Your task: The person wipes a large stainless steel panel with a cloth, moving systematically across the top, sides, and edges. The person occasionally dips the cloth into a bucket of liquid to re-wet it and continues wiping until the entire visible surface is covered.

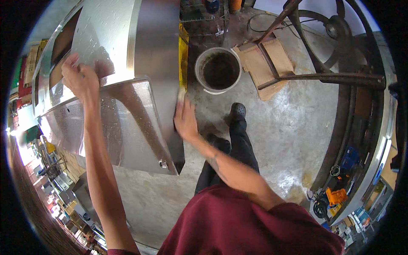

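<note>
A large stainless steel cabinet [114, 123], wet with droplets and streaks, fills the left side. My left hand [80, 80] is at its upper left, fingers curled at the metal edge beside a dark opening [63, 36]; the fingertips are partly hidden. Against the cabinet's right side, my right hand [185, 121] presses a small pale yellowish pad [182, 94], its fingers closed over it. Whether the pad is a sponge or folded cloth cannot be made out. A small metal latch [162, 164] sits near the cabinet's lower corner.
A pale bucket [196, 70] with dark contents stands on the concrete floor just right of the cabinet. Flattened cardboard [253, 63] lies beside it, under a rusty metal frame [306, 76]. An orange tool [336, 196] and cables are at the lower right. My shoe [239, 109] is near the bucket.
</note>
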`<act>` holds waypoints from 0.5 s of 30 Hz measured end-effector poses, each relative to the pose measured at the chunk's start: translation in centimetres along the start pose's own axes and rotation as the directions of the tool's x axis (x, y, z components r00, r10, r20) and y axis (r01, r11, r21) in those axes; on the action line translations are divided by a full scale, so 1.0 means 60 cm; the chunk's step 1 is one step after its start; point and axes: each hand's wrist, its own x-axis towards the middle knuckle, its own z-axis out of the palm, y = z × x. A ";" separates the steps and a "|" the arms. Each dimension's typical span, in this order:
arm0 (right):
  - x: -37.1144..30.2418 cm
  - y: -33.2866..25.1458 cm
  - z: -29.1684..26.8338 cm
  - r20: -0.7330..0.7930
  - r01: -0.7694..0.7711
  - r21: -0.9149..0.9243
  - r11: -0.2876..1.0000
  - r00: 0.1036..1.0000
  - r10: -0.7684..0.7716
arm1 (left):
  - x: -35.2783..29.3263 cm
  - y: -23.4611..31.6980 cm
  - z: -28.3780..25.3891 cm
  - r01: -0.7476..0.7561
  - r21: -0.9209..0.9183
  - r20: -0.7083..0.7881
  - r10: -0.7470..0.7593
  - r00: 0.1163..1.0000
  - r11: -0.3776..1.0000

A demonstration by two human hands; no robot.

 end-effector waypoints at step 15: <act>-0.012 -0.163 -0.106 -0.263 0.505 0.165 0.848 0.851 -0.455 | 0.014 -0.003 -0.010 -0.068 0.164 -0.005 0.070 0.998 0.984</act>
